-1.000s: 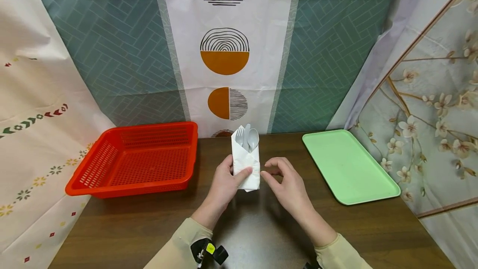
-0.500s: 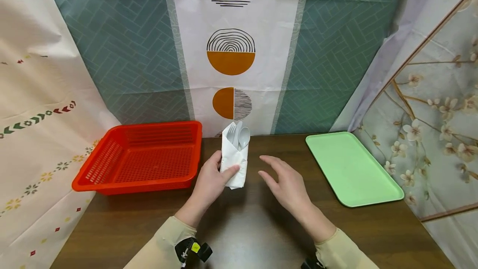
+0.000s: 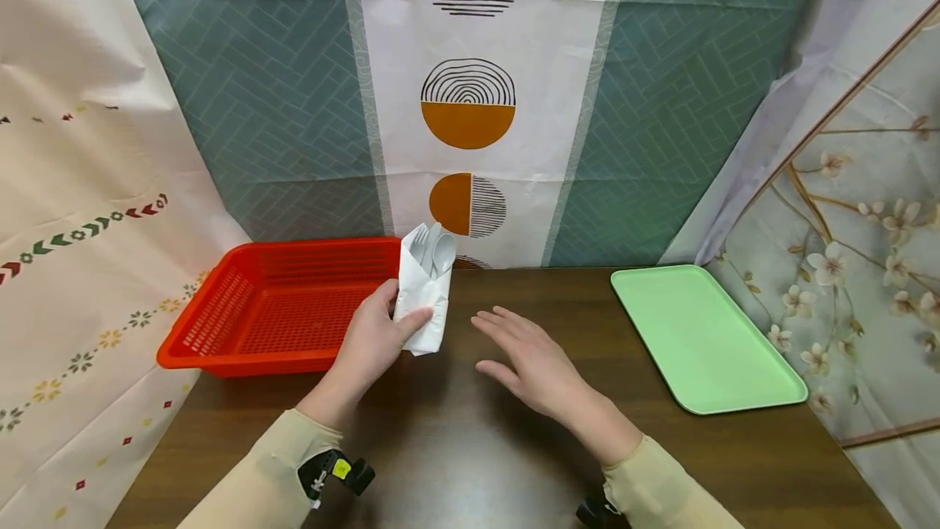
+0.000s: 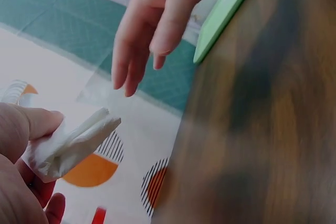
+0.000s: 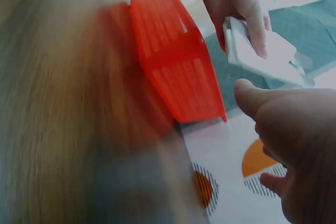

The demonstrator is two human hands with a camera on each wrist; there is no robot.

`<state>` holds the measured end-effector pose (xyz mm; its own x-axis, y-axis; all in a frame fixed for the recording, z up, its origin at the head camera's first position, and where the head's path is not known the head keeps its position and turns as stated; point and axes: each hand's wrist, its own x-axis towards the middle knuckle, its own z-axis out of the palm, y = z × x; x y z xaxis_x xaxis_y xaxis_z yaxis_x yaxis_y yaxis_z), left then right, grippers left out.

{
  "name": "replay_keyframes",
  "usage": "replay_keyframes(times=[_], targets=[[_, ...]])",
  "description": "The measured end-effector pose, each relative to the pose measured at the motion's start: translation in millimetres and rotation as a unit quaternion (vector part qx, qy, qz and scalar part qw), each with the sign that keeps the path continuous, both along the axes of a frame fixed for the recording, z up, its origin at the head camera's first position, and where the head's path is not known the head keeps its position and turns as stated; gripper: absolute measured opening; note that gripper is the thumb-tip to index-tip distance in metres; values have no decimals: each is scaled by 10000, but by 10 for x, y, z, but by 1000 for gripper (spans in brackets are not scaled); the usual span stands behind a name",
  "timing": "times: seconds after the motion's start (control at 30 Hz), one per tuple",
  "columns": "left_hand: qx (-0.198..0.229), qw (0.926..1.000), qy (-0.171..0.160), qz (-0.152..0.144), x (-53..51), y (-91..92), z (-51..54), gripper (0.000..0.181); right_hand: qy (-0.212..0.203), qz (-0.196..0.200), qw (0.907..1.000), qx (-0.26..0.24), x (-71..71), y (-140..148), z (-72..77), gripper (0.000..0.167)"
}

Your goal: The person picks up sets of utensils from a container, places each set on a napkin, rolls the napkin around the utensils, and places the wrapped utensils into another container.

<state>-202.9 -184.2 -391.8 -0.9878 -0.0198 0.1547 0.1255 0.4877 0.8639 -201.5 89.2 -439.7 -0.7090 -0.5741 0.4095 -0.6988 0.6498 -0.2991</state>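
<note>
My left hand [image 3: 373, 335] grips a folded white napkin [image 3: 423, 308] by its lower part, thumb across the front. Out of the napkin's top stick a plastic fork [image 3: 419, 243], a spoon [image 3: 444, 251] and a third pale utensil between them. The bundle is raised above the table beside the right edge of the red basket. To its right, my right hand [image 3: 532, 362] hovers over the table with fingers extended, apart from the napkin and holding nothing. The left wrist view shows the napkin's folded bottom end [image 4: 79, 145] between thumb and fingers.
A red perforated plastic basket [image 3: 272, 362] stands on the left of the brown wooden table [image 3: 470, 447], nothing visible inside it. On the right lies a flat light green tray [image 3: 705, 341]. Patterned cloths [image 3: 470, 211] hang behind and at both sides.
My left hand has carried the napkin bundle left toward the red basket. My right hand has moved away from the napkin, and its fingers have straightened. The head view has shifted slightly.
</note>
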Motion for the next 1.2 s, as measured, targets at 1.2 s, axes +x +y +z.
replay_keyframes(times=[1.2], targets=[[-974, 9906, -257, 926, -168, -937, 51, 57, 332, 1206, 9912, 443, -48, -1086, -206, 74]])
